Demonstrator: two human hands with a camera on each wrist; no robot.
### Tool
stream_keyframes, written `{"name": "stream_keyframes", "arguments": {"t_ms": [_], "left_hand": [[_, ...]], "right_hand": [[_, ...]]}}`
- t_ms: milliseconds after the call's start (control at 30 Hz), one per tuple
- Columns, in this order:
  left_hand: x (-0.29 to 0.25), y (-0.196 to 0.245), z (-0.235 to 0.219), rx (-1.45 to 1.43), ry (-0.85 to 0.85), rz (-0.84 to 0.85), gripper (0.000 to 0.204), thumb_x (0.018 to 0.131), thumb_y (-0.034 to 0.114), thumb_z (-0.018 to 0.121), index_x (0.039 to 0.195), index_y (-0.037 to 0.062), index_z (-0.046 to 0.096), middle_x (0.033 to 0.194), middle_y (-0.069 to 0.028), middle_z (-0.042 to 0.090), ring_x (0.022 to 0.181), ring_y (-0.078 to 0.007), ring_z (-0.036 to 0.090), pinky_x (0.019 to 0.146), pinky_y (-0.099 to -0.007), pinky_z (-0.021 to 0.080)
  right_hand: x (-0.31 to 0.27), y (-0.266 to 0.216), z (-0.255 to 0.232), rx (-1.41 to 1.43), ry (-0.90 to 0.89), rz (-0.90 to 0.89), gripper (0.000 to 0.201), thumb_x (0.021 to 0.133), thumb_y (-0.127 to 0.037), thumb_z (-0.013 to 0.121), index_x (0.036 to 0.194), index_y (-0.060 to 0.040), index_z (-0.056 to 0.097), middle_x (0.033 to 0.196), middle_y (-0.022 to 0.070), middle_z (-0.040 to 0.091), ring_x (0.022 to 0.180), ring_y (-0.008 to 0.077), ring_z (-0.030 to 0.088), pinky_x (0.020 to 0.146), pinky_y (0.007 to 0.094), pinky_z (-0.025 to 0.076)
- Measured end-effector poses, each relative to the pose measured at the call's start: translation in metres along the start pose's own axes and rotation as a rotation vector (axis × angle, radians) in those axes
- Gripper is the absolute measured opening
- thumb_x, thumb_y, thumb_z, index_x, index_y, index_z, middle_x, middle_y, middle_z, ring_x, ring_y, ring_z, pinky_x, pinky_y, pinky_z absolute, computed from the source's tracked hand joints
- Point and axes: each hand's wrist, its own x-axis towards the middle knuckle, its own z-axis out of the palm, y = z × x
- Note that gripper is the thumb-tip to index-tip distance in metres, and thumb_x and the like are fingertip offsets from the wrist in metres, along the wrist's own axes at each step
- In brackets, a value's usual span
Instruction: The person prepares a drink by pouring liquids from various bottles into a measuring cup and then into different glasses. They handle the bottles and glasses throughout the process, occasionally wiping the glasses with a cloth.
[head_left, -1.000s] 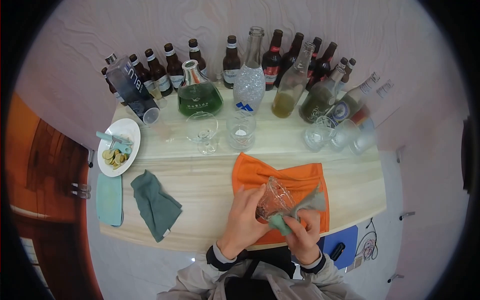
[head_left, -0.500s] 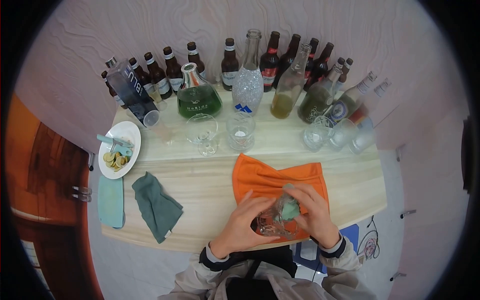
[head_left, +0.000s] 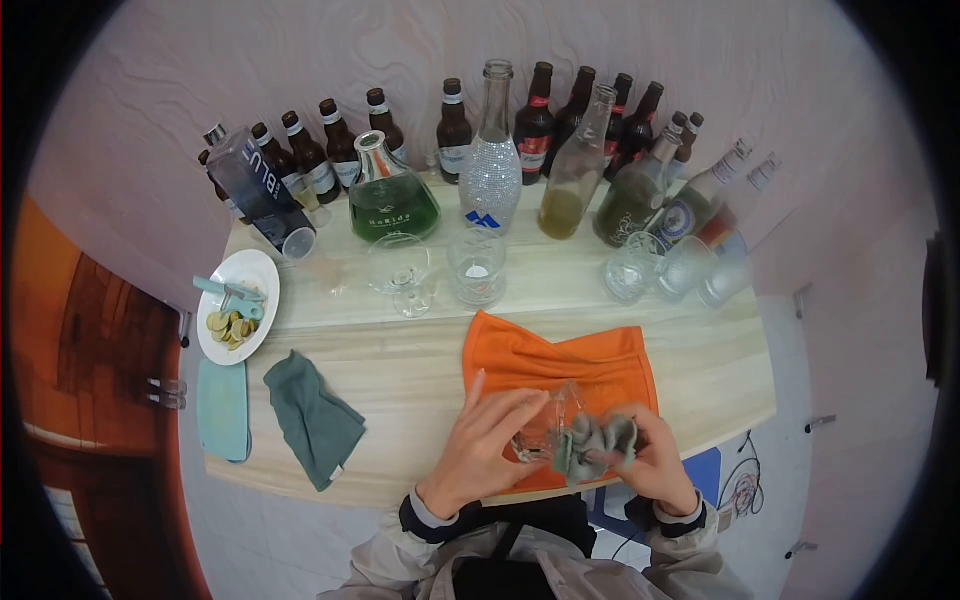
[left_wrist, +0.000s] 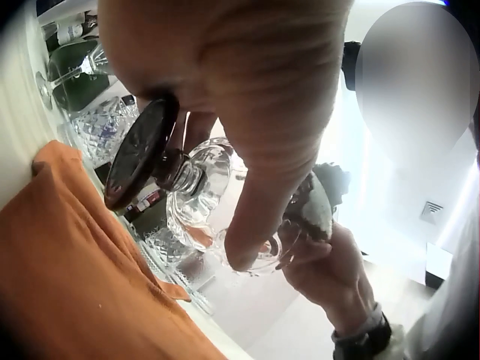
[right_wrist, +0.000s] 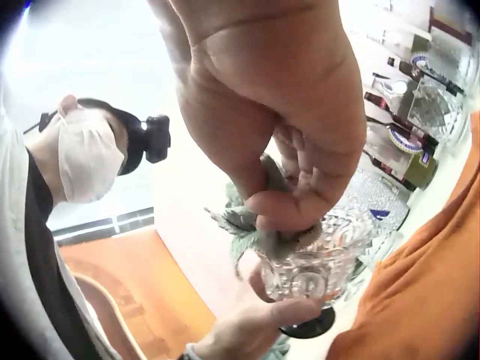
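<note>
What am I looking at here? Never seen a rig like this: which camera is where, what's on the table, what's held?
There is no robot: a person works bare-handed, wearing three cameras. The widest picture is from the head camera, looking down over the table. The other two come from the wrists, each looking closely past its own hand.

The left hand holds a clear patterned glass with a dark foot. The right hand pinches a grey-green cloth against it.

Below them lies an orange towel. To the left are a dark green cloth, a pale green board and a white plate with sliced fruit. Other glasses and many bottles stand behind.
</note>
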Motion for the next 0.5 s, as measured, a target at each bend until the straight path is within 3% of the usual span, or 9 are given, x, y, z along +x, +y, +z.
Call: {"name": "stream_keyframes", "arguments": {"t_ms": [67, 100, 167, 200, 267, 300, 367, 467, 500], "left_hand": [[-0.001, 0.001, 0.004, -0.054, -0.015, -0.008, 0.078, 0.063, 0.017, 0.097, 0.133, 0.0038, 0.066, 0.130, -0.0125, 0.069, 0.121, -0.0303, 0.066, 0.123, -0.0610, 0.026], [-0.002, 0.002, 0.005, -0.105, -0.033, -0.022, 0.078, 0.063, 0.017, 0.097, 0.133, 0.0033, 0.066, 0.130, -0.0131, 0.069, 0.121, -0.0308, 0.066, 0.123, -0.0610, 0.027], [0.000, 0.002, 0.004, -0.150, -0.046, -0.034, 0.078, 0.063, 0.017, 0.097, 0.133, 0.0027, 0.066, 0.130, -0.0138, 0.069, 0.121, -0.0314, 0.066, 0.123, -0.0609, 0.027], [-0.001, 0.003, 0.003, -0.150, -0.035, -0.032, 0.079, 0.063, 0.018, 0.098, 0.133, 0.0026, 0.065, 0.130, -0.0143, 0.069, 0.121, -0.0315, 0.067, 0.123, -0.0607, 0.028], [-0.001, 0.003, 0.001, -0.149, -0.021, -0.028, 0.080, 0.063, 0.018, 0.098, 0.134, 0.0024, 0.065, 0.129, -0.0148, 0.070, 0.120, -0.0317, 0.067, 0.123, -0.0604, 0.029], [-0.001, 0.002, -0.001, -0.087, -0.003, -0.020, 0.081, 0.062, 0.019, 0.098, 0.134, 0.0025, 0.064, 0.129, -0.0150, 0.070, 0.121, -0.0316, 0.067, 0.122, -0.0601, 0.029], [-0.003, -0.002, -0.003, -0.024, 0.022, -0.015, 0.082, 0.062, 0.019, 0.099, 0.135, 0.0026, 0.064, 0.129, -0.0152, 0.070, 0.121, -0.0315, 0.067, 0.122, -0.0597, 0.030], [-0.002, -0.005, -0.006, 0.012, 0.061, 0.008, 0.081, 0.062, 0.018, 0.098, 0.134, 0.0024, 0.064, 0.129, -0.0156, 0.069, 0.121, -0.0319, 0.067, 0.122, -0.0588, 0.032], [-0.002, -0.005, -0.008, -0.049, 0.072, -0.035, 0.080, 0.063, 0.017, 0.098, 0.134, 0.0021, 0.064, 0.130, -0.0160, 0.069, 0.121, -0.0327, 0.066, 0.120, -0.0573, 0.034]], "right_hand": [[0.011, -0.001, 0.010, -0.095, 0.136, -0.259, 0.036, 0.081, 0.007, 0.077, 0.115, -0.0013, 0.067, 0.103, 0.0121, 0.070, 0.091, 0.0234, 0.071, 0.080, 0.0307, 0.054], [0.017, -0.001, 0.012, -0.091, 0.144, -0.262, 0.036, 0.081, 0.007, 0.077, 0.115, -0.0013, 0.067, 0.103, 0.0121, 0.070, 0.091, 0.0234, 0.071, 0.080, 0.0307, 0.054], [0.030, -0.004, 0.013, -0.370, 0.220, -0.519, 0.042, 0.076, 0.010, 0.076, 0.116, -0.0015, 0.068, 0.104, 0.0141, 0.069, 0.097, 0.0287, 0.070, 0.083, 0.0340, 0.056], [0.032, -0.006, 0.014, -0.369, 0.216, -0.521, 0.042, 0.076, 0.010, 0.076, 0.116, -0.0015, 0.068, 0.104, 0.0141, 0.069, 0.097, 0.0287, 0.070, 0.083, 0.0340, 0.056], [0.033, -0.012, 0.016, -0.704, 0.278, -0.567, 0.046, 0.069, 0.008, 0.079, 0.113, -0.0023, 0.069, 0.111, 0.0149, 0.068, 0.099, 0.0302, 0.070, 0.083, 0.0330, 0.055], [0.031, -0.012, 0.014, -0.706, 0.277, -0.569, 0.046, 0.069, 0.008, 0.079, 0.113, -0.0023, 0.069, 0.111, 0.0149, 0.068, 0.099, 0.0302, 0.070, 0.083, 0.0330, 0.055], [0.023, -0.010, 0.006, -0.741, 0.102, -0.343, 0.048, 0.068, 0.008, 0.080, 0.114, -0.0035, 0.070, 0.109, 0.0157, 0.068, 0.096, 0.0342, 0.070, 0.080, 0.0337, 0.056], [0.018, -0.008, -0.018, -0.790, 0.128, -0.276, 0.046, 0.069, 0.008, 0.078, 0.113, -0.0022, 0.070, 0.108, 0.0144, 0.069, 0.092, 0.0335, 0.071, 0.078, 0.0351, 0.056], [0.014, -0.006, -0.027, -0.755, 0.119, -0.110, 0.056, 0.069, 0.008, 0.078, 0.123, -0.0049, 0.069, 0.118, 0.0176, 0.067, 0.105, 0.0362, 0.069, 0.088, 0.0375, 0.056]]}}
